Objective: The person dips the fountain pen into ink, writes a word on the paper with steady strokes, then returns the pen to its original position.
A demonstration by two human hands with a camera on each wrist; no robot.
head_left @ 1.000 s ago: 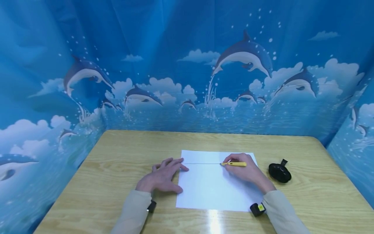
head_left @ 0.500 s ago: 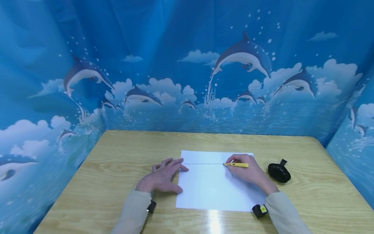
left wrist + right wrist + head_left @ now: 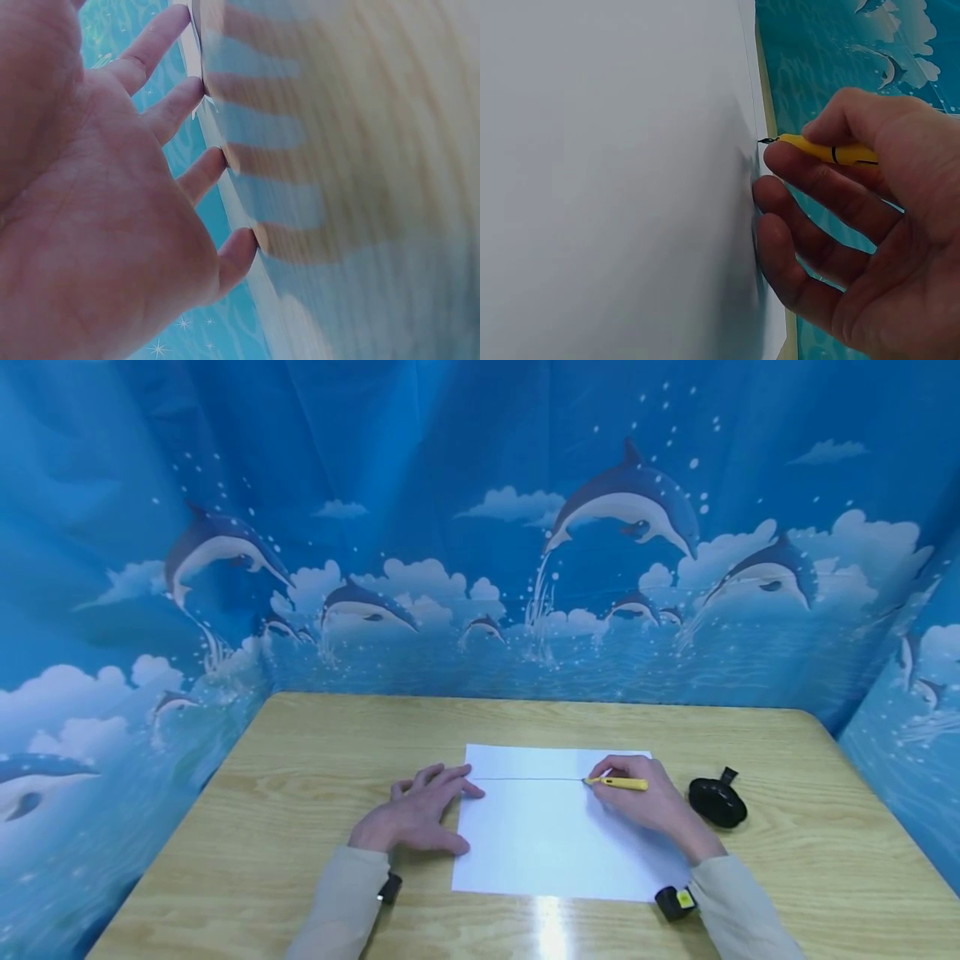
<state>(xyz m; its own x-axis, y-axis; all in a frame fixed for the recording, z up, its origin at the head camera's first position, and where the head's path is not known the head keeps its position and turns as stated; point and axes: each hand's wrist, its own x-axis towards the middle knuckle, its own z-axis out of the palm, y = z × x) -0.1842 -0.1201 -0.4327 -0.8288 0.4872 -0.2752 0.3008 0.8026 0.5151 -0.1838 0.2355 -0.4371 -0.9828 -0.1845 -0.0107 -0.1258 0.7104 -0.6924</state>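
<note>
A white sheet of paper [image 3: 540,843] lies on the table, with a thin dark line [image 3: 525,779] running across its upper part. My right hand [image 3: 637,793] pinches a yellow fountain pen [image 3: 626,783] between thumb and fingers, its nib at the line's right end. In the right wrist view, the dark nib [image 3: 766,140] meets the paper, while the other fingers curl loosely by the sheet. My left hand [image 3: 420,814] lies spread at the paper's left edge, thumb and forefinger over it. The left wrist view shows that hand's fingertips [image 3: 238,244] touching down on the surface.
To the right of the paper sits a small black scalloped dish [image 3: 717,803] with a short tab. The wooden table [image 3: 300,793] ends at a blue dolphin-print curtain [image 3: 450,527] behind and at both sides. Black wrist devices [image 3: 675,902] sit by the sleeves.
My right hand and the fountain pen have slid a little to the right, and the line on the paper has grown longer that way. My left hand has stayed in place.
</note>
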